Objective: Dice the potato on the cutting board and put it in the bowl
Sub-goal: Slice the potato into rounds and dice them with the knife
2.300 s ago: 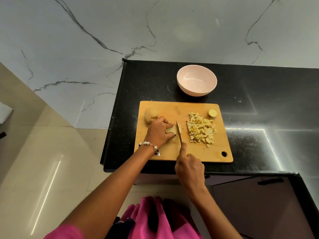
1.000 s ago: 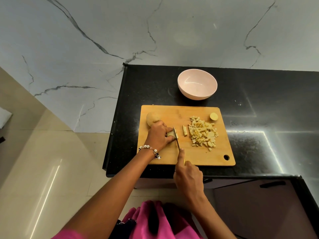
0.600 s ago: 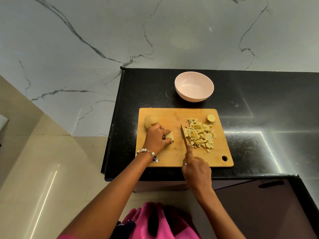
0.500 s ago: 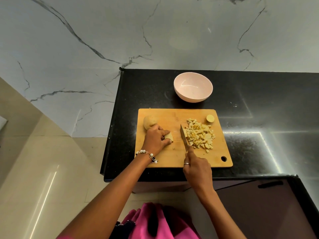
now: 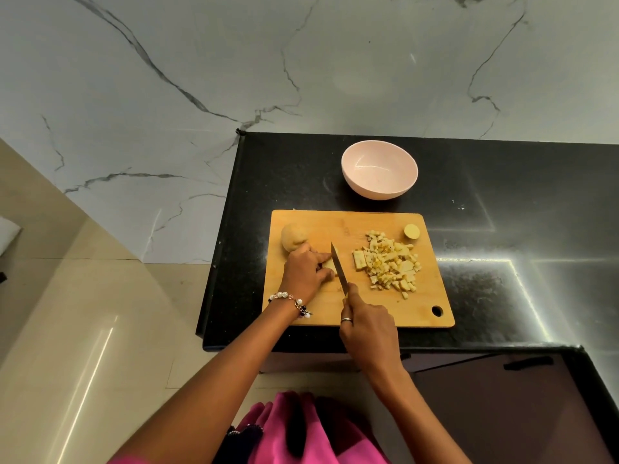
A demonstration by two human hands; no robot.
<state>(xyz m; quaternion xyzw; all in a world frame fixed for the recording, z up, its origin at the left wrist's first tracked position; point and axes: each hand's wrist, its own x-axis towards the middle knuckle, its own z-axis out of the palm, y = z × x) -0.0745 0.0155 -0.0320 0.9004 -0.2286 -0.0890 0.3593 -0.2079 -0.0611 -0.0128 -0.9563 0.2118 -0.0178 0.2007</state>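
We see the left hand [image 5: 306, 271] curled over a small piece of potato [image 5: 330, 264] on the cutting board [image 5: 360, 309], fingertips pinning it down, a beaded bracelet [image 5: 290, 298] at the wrist. The right hand [image 5: 366, 326] is wrapped round the handle of a knife [image 5: 340, 267], forefinger stretched along its back, a ring [image 5: 346, 319] on one finger. The blade stands just beside the left fingertips, against the held piece, its tip pointing away from us.

To the left of the left hand, an uncut chunk of potato [image 5: 293, 236] sits near the board's far left corner, touching the knuckles. On the right half of the board lies a heap of diced potato [image 5: 388, 262], with a longer strip at its left edge. A round end slice [image 5: 411, 231] lies apart near the far right corner.

Beyond the board, the pale pink bowl [image 5: 379, 169] stands on the black surface [image 5: 502, 195], holding no potato. Behind it rises a marbled wall [image 5: 301, 61].
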